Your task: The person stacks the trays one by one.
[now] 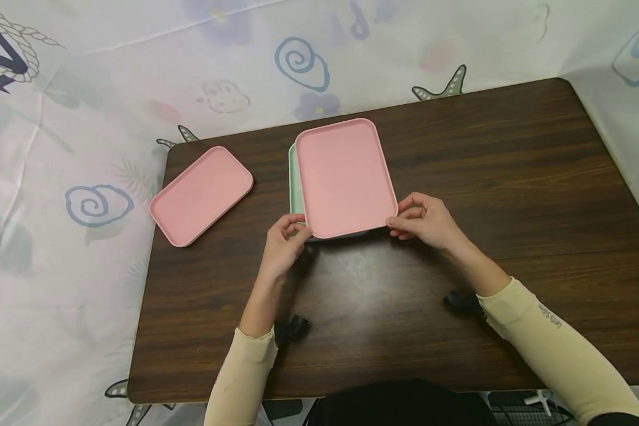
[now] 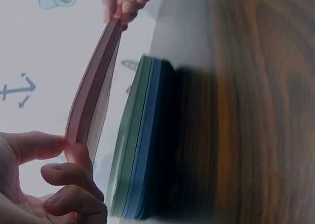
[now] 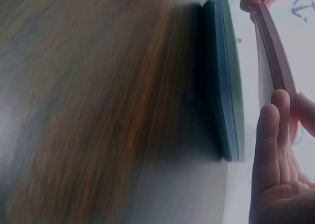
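Observation:
Both hands hold a large pink tray [image 1: 348,177] by its two near corners. My left hand [image 1: 283,245] pinches the near left corner between thumb and fingers, and my right hand [image 1: 425,222] pinches the near right one. In the left wrist view the pink tray [image 2: 93,81] is raised, with a gap between it and the stack below. That stack shows a green tray [image 2: 130,135] on top of a blue tray [image 2: 146,135], with a darker layer at the bottom. From the head view, only a strip of the green tray [image 1: 295,183] shows at the left.
A smaller pink tray [image 1: 202,196] lies at an angle on the left side of the dark wooden table [image 1: 511,177]. A patterned white cloth [image 1: 138,71] hangs behind the table and along its left side. Dark straps sit beside both forearms.

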Demonstrator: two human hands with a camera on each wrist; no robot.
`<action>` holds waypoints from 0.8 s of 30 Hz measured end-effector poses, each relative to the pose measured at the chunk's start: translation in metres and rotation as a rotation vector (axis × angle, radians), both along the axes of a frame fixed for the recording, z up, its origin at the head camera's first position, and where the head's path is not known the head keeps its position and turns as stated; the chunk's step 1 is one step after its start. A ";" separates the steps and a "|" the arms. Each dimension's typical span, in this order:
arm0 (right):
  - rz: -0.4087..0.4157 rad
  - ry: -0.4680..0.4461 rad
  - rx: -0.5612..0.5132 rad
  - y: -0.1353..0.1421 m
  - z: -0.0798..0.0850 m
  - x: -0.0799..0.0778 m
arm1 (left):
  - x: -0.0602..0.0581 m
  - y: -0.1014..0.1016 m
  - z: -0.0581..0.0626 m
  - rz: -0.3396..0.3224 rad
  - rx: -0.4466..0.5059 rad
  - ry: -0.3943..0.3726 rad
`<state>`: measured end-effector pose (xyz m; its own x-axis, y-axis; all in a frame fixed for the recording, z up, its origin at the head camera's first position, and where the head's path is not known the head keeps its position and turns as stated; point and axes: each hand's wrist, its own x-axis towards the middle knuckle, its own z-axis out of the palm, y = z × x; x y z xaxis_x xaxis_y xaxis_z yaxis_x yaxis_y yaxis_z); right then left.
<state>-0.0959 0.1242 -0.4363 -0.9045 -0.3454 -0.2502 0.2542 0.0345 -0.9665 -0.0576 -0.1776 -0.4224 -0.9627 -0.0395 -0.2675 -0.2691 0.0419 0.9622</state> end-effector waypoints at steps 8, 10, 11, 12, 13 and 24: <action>0.018 -0.025 -0.011 -0.025 -0.001 -0.004 | -0.001 -0.024 0.002 0.036 -0.025 0.000; 0.021 -0.036 -0.010 -0.030 -0.002 -0.004 | -0.001 -0.029 0.001 0.046 -0.022 0.000; 0.021 -0.041 -0.008 -0.032 -0.002 -0.004 | -0.001 -0.031 0.000 0.051 -0.020 0.000; 0.023 -0.045 -0.007 -0.034 -0.003 -0.004 | -0.001 -0.033 -0.001 0.053 -0.023 -0.004; 0.024 -0.048 -0.005 -0.035 -0.003 -0.004 | -0.001 -0.035 -0.002 0.053 -0.025 -0.009; 0.021 -0.047 0.024 -0.042 -0.007 -0.006 | -0.005 -0.044 -0.011 0.042 -0.034 -0.031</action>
